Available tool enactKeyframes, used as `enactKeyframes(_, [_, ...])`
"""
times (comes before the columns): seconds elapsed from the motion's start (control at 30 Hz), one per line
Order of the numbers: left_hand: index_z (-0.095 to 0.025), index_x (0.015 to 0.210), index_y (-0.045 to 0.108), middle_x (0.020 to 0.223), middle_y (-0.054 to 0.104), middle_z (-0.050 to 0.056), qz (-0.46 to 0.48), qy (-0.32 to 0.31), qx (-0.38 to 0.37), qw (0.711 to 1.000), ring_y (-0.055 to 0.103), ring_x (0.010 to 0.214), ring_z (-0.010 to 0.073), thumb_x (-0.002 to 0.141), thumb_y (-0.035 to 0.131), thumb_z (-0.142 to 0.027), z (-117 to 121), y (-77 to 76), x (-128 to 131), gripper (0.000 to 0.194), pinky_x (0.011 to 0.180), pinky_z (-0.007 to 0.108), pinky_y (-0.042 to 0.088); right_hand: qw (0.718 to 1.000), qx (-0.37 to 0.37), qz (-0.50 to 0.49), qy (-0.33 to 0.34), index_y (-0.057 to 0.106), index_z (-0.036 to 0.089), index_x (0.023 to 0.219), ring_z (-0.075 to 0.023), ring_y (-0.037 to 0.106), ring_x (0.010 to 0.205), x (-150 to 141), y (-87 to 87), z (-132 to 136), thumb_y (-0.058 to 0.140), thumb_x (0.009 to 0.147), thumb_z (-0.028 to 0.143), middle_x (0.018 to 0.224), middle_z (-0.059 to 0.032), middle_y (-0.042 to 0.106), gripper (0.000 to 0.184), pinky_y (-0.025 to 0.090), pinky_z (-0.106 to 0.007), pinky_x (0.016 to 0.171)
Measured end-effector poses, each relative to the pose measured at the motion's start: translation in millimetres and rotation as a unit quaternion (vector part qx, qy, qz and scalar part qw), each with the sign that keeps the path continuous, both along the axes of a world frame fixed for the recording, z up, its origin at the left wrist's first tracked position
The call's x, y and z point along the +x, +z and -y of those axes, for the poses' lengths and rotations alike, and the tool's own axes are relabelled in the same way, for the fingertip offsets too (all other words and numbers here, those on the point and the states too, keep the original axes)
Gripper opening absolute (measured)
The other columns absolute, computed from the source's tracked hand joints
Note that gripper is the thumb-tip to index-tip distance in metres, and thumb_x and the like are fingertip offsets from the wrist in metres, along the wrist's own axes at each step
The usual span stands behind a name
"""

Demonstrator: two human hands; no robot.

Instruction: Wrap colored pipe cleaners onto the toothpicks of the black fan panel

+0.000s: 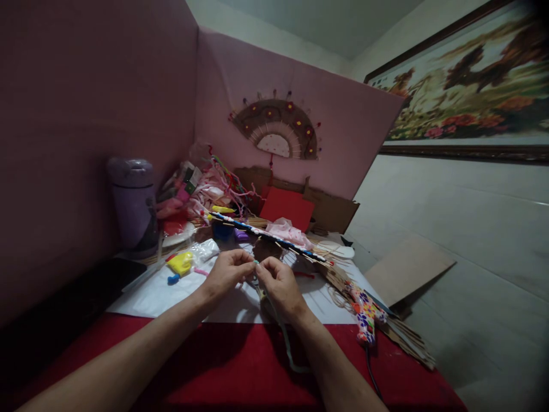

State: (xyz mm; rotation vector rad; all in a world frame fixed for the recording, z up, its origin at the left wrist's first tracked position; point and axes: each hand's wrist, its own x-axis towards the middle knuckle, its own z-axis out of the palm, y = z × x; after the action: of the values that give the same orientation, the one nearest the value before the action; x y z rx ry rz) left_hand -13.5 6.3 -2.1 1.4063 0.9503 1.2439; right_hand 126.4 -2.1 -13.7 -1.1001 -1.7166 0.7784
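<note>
In the head view, my left hand (227,273) and my right hand (283,286) meet over the white sheet, fingertips pinched close together. Between them they grip a pale green fuzzy stem, seemingly a pipe cleaner (286,340); its long tail dangles below my right hand over the red cloth. A small bit of it shows at the fingertips, and the rest there is covered by my fingers. Just beyond my hands, a long dark strip (268,233) with blue and white trim and thin sticks lies slanted. Something partly hidden sits beneath my hands.
A purple flask (134,209) stands at left. Yellow clay in a bag (180,262) lies near my left hand. At right rests a flower-patterned glue gun (366,315) with its cord. Colourful pipe cleaners (227,177), red card (287,207) and cardboard (334,209) crowd the back.
</note>
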Motion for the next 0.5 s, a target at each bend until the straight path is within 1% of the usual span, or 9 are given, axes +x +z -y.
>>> enactKeyframes(0.3, [-0.012, 0.061, 0.058, 0.05, 0.055, -0.002, 0.007, -0.015, 0.005, 1.0, 0.044, 0.044, 0.0085, 0.061, 0.066, -0.029, -0.7, -1.6, -0.8, 0.018, 0.044, 0.021, 0.032, 1.0, -0.007, -0.012, 0.006, 0.051, 0.017, 0.065, -0.0107, 0.043, 0.054, -0.9, 0.1, -0.4, 0.051, 0.08, 0.036, 0.058, 0.0029, 0.049, 0.025, 0.033, -0.021, 0.051])
enactKeyframes(0.5, [-0.012, 0.06, 0.058, 0.049, 0.055, -0.001, 0.024, -0.027, 0.01, 0.999, 0.044, 0.044, 0.0089, 0.062, 0.068, -0.03, -1.6, -2.7, -1.5, 0.021, 0.045, 0.022, 0.032, 0.995, -0.063, -0.077, 0.02, 0.05, 0.017, 0.061, -0.0093, 0.041, 0.049, -2.0, 5.1, 1.4, 0.055, 0.075, 0.034, 0.054, 0.003, 0.05, 0.022, 0.031, -0.021, 0.046])
